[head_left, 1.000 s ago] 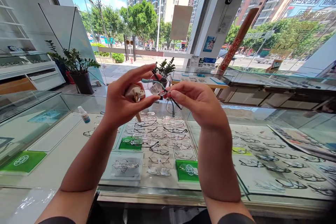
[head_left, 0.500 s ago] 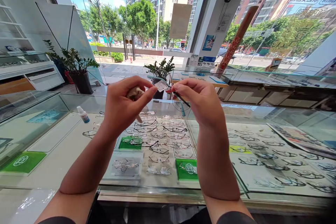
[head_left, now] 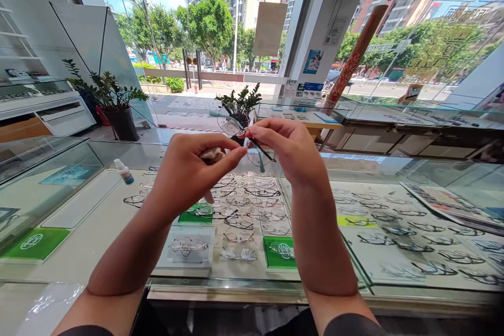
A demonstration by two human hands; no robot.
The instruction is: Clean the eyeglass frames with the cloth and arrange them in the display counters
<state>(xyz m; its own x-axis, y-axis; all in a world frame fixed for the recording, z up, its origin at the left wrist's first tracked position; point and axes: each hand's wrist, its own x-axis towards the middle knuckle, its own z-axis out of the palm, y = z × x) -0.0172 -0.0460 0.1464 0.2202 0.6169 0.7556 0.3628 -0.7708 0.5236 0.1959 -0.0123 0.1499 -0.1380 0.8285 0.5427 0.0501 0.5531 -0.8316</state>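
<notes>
Holding up a pair of thin-rimmed eyeglasses with a teal temple tip (head_left: pixel 224 118), the person has them well clear of the long glass display case (head_left: pixel 252 282), out above its far side. Look at that right hand (head_left: pixel 287 149): nearly closed, thumb and fingertips pinched on the frame close to the slim dark temple arm (head_left: pixel 263 150). The left hand (head_left: pixel 191 170) is curled shut around a crumpled beige cloth (head_left: pixel 212 154), with a narrow tan end (head_left: pixel 208 198) poking out below; can't tell from here what that piece is. The left index finger (head_left: pixel 232 153) reaches in just beside the frame, though whether it's touching, I can't say.

So where do we stand? The glasses are up in the air, a small white paper tag (head_left: pixel 239 132) still hangs on them, and the cloth isn't visibly pressed to a lens. Off to the left, a small white dropper bottle with a blue label (head_left: pixel 124 172) stands on the case, well apart from both hands. Below, rows of spectacle frames (head_left: pixel 252 194) and bright green display cards (head_left: pixel 279 253) fill the glass, with a glossy catalogue (head_left: pixel 452 207) lying over on the right.
</notes>
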